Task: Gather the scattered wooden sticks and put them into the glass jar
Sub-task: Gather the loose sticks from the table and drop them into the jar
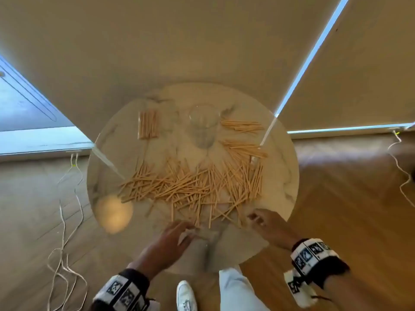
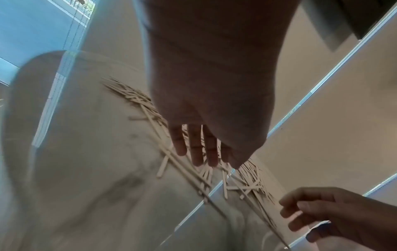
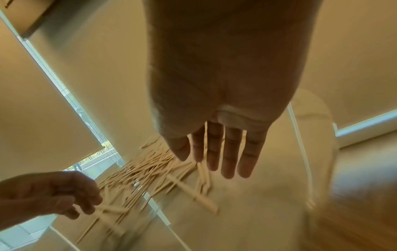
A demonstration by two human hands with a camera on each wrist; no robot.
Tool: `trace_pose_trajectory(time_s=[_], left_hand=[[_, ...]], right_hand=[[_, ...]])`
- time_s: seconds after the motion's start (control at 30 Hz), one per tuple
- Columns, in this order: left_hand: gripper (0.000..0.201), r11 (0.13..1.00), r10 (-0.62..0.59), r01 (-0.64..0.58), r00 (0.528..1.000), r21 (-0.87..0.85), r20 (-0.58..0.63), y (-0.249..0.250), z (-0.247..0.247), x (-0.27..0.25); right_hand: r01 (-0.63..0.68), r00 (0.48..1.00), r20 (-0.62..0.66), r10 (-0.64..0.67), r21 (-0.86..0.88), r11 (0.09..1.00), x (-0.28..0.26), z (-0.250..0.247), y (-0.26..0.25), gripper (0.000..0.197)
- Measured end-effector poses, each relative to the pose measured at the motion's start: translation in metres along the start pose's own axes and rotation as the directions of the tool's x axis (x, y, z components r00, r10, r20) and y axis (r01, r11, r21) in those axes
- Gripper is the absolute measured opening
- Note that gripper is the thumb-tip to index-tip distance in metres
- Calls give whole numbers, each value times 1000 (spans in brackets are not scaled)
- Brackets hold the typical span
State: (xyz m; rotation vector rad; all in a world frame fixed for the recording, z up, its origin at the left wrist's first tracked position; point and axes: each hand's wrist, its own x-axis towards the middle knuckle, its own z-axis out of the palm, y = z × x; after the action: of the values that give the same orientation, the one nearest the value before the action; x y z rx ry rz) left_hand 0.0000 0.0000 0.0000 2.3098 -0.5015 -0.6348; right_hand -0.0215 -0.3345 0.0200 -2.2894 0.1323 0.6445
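Several wooden sticks (image 1: 190, 187) lie scattered in a wide band across the round marble table (image 1: 283, 198). The clear glass jar (image 1: 203, 126) stands upright behind them at the back centre. My left hand (image 1: 188, 227) hovers at the near edge of the sticks; the left wrist view shows it (image 2: 199, 152) holding nothing, fingers straight over the sticks (image 2: 133, 98). My right hand (image 1: 253, 217) is at the near right end of the pile. Seen from the right wrist, this hand (image 3: 223, 159) is empty, fingers extended above the sticks (image 3: 146, 166).
A neat bundle of sticks (image 1: 147, 124) lies back left of the jar, and two smaller piles (image 1: 242, 126) lie to its right. A blurred pale round shape (image 1: 113, 213) sits at the table's left edge. Cords (image 1: 62, 221) trail on the floor. My leg and white shoe (image 1: 185, 295) are below.
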Motion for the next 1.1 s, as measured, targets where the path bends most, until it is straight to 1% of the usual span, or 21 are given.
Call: trace_pose_trajectory(time_s=[0.03,0.07,0.13,0.17,0.23,0.27,0.33,0.37,0.47,0.53,0.6,0.67,0.7,0.77,0.8,0.83,0.87,0.93,1.0,1.1], left_hand=[[28,1000,14,-14,999,0,-44,2,0,19],[29,1000,1,0,998,27,-63,6,-1,37],[30,995,4,4,996,97,-85,20,-7,75],[31,992,10,-1,998,127,-66,27,-6,95],[32,983,45,-41,999,177,-19,43,1,129],[34,982,31,-30,1000,188,-4,50,6,145],[38,980,-82,80,997,181,4,71,14,171],[39,979,-128,126,992,158,3,79,20,181],[40,985,-158,157,987,67,8,94,33,198],[42,984,-176,176,984,0,-4,96,34,201],[40,971,-234,231,971,-58,-43,93,30,198],[33,942,-325,311,940,-127,-107,84,26,191],[29,920,-368,341,921,-193,-130,79,25,188],[25,887,-415,360,897,-289,-155,68,25,182],[26,882,-423,365,892,-297,-158,64,25,180],[26,884,-419,363,895,-295,-154,62,23,178],[27,890,-406,354,902,-288,-146,61,20,176],[26,906,-364,313,919,-286,-148,57,15,170],[25,918,-329,278,932,-284,-151,52,11,163],[25,941,-265,219,951,-259,-162,41,5,152]], right_hand=[[16,998,-62,-17,-18,1000,23,-12,8,20],[-15,994,-107,10,-40,999,41,-27,11,23],[-72,977,-207,54,-83,994,84,-59,13,38],[-101,965,-252,69,-115,988,107,-72,15,47],[-148,950,-299,93,-166,975,143,-94,17,64],[-166,950,-294,106,-187,968,161,-104,18,74],[-207,958,-247,148,-235,950,190,-118,15,89],[-213,963,-221,156,-267,940,200,-120,11,92],[-149,984,-147,101,-366,919,210,-108,-3,84],[-107,993,-94,77,-368,924,204,-96,-9,80],[-116,993,-70,98,-342,932,200,-92,-15,84],[-149,988,-83,129,-332,931,204,-90,-23,97],[-161,986,-87,139,-356,921,207,-87,-29,106],[-164,986,-63,152,-432,887,211,-73,-41,126],[-167,986,-52,162,-453,875,211,-64,-47,132],[-184,983,-62,175,-452,873,210,-54,-51,132],[-209,978,-94,187,-430,878,209,-45,-55,126],[-249,964,-188,189,-380,891,208,-29,-59,103],[-278,944,-277,178,-377,884,209,-16,-65,81],[-313,922,-344,179,-387,867,211,5,-75,62]])
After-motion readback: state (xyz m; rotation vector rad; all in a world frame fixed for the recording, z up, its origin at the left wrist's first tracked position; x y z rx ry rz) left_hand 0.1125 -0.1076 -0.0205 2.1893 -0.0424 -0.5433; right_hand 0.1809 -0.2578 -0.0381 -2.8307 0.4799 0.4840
